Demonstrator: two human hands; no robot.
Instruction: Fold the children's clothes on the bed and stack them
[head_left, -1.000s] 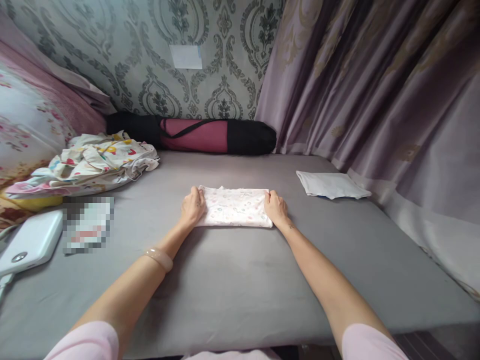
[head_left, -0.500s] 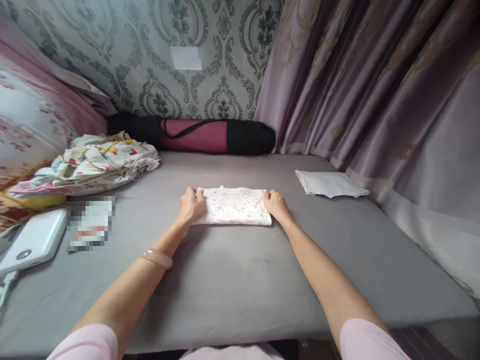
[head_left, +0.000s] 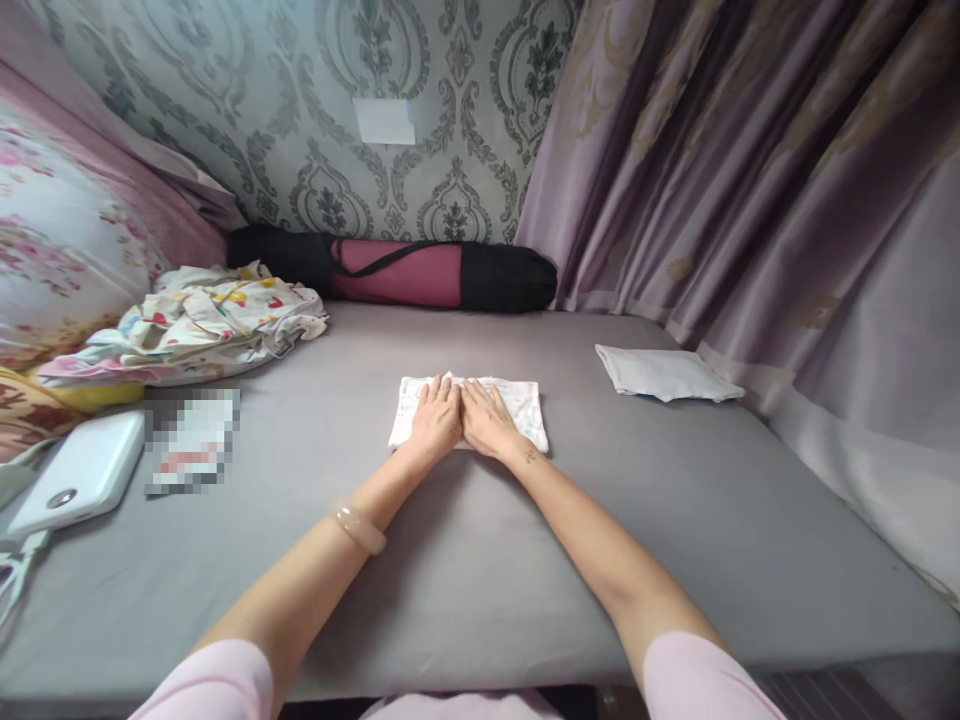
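Note:
A folded white cloth with a small pale print (head_left: 529, 405) lies flat on the grey sheet (head_left: 480, 560) in front of me. My left hand (head_left: 437, 415) rests palm down on its middle, fingers stretched out. Right beside it, my right hand (head_left: 487, 415) lies flat on the same cloth with fingers extended. The two hands touch or nearly touch along their thumb sides. Both cover the cloth's centre, while its left and right ends show.
To the right lies a folded white cloth (head_left: 667, 373) near the curtain (head_left: 637, 180). At left are a white power bank (head_left: 82, 470) with a cable, a blurred packet (head_left: 193, 440) and crumpled patterned fabric (head_left: 202, 315). A black and maroon long bag (head_left: 397, 272) lies along the wall.
Both hands have let go of the cloth's left and right ends and moved inward to its middle, where they now lie flat. The view has shifted slightly.

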